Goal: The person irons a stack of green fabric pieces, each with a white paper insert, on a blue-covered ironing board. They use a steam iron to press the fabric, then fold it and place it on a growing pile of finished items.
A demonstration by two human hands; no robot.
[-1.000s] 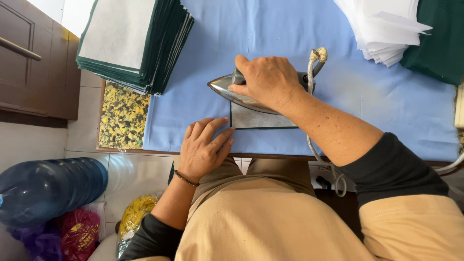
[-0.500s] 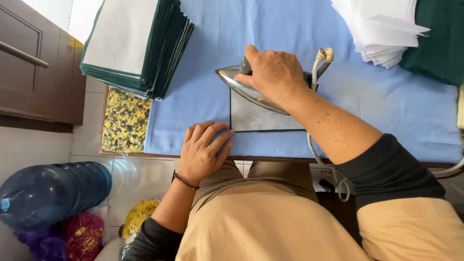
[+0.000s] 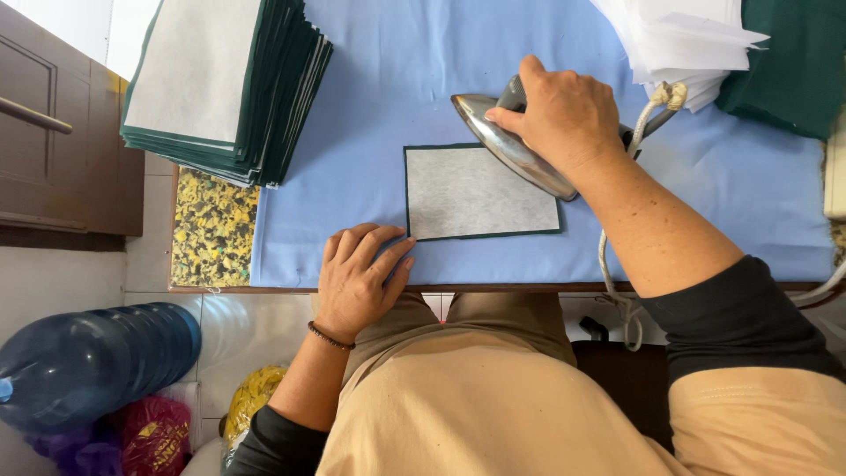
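Rectangular grey-white interfacing piece with a dark green fabric edge [image 3: 480, 191] lies flat on the light blue padded ironing cloth [image 3: 370, 106], just below and left of the right hand's grip. Right hand [image 3: 564, 115] is wrapped fully closed around the handle of the silver metal iron [image 3: 507, 145], fingers curled over the top; the iron is tilted, its pointed nose toward the left, its soleplate edge at the upper right corner of the piece, whether touching cannot be told. Iron's beige braided cord [image 3: 656, 101] loops up behind the wrist and drops off the table edge. Left hand [image 3: 359, 278] is flat and empty, palm down on the blue cloth, fingers spread, fingertips touching the lower left corner of the piece. Well left of the grip, a tall stack of dark green fabric pieces topped with white interfacing [image 3: 225, 84]. Right of the grip, a pile of loose white sheets [image 3: 679, 40] beside folded dark green cloth [image 3: 793, 62]. Yellow speckled foam pad [image 3: 211, 229] shows at the table's left end. Blue plastic water jug [image 3: 88, 361] lies on the floor below left of the left hand.
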